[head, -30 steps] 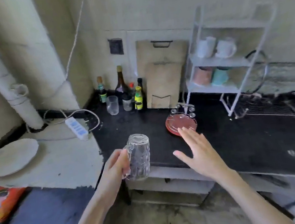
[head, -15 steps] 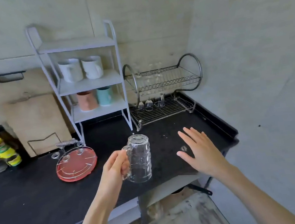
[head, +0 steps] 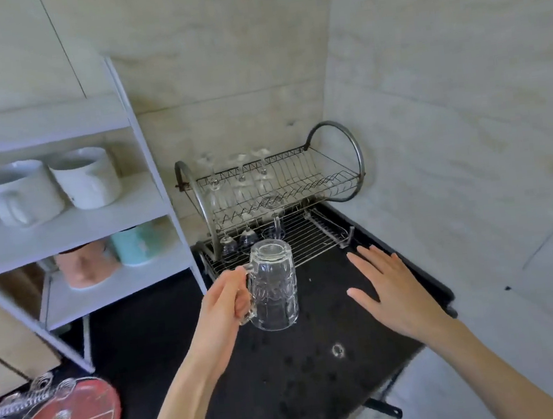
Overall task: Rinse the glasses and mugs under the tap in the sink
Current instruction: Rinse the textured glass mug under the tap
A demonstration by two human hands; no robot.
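Two hands | left hand point(head: 226, 306) grips inverted glass mug point(head: 273, 285) handle | right hand point(head: 389, 291) spread flat, holding nothing

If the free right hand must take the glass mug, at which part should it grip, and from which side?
Probably around the body of the glass mug, coming from the right. The mug is upside down, base on top, and its handle on the left is already filled by the fingers of the left hand. The right side is bare and faces the open right hand. The ribbed wall should give some hold.
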